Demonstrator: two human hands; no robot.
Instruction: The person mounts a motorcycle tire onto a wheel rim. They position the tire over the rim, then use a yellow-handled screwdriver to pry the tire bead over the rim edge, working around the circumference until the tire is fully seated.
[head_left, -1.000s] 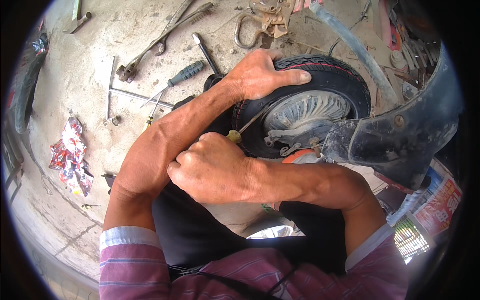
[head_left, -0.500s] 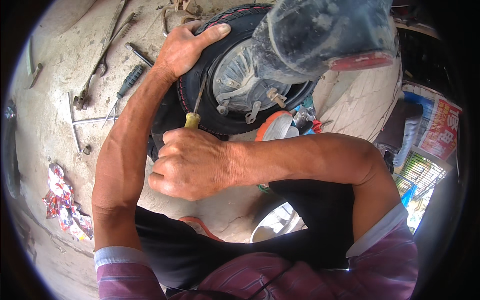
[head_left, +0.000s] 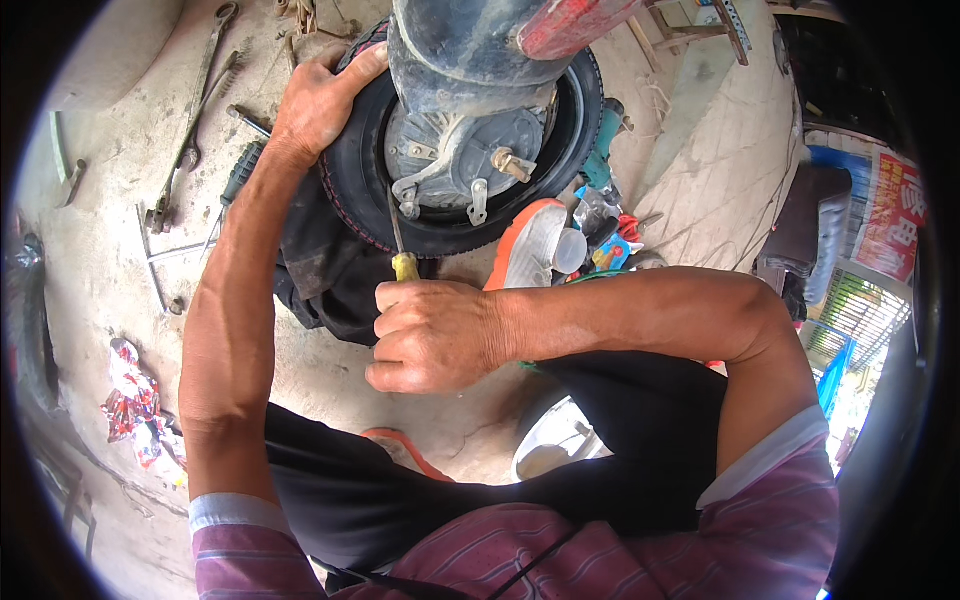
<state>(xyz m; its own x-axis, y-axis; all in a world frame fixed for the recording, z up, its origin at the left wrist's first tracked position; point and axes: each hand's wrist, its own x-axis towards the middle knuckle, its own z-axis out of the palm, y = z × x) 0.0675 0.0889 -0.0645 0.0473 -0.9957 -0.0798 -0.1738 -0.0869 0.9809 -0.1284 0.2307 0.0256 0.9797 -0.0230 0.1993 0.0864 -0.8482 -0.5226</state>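
Observation:
A black scooter-type wheel lies in front of me, its tire around a grey metal hub with a bolt-like axle and small levers. My left hand grips the tire's far left side, thumb on the sidewall and the other fingers mostly hidden past the edge. Closed in a fist, my right hand holds a screwdriver by its yellow handle. Its thin shaft crosses the near left sidewall, with the tip at the gap between tire and rim; the tip's exact seat cannot be made out.
A dirty dark fender with a red reflector overhangs the wheel. Dark cloth lies beneath. Wrenches, another screwdriver and a wire brush lie left, beside crumpled wrappers. My orange-soled shoe and a teal tool are right.
Relative to the wheel, my right hand has moved right and closer to me, and the screwdriver shaft now leans left instead of right. My left hand stays on the tire. The view has shifted.

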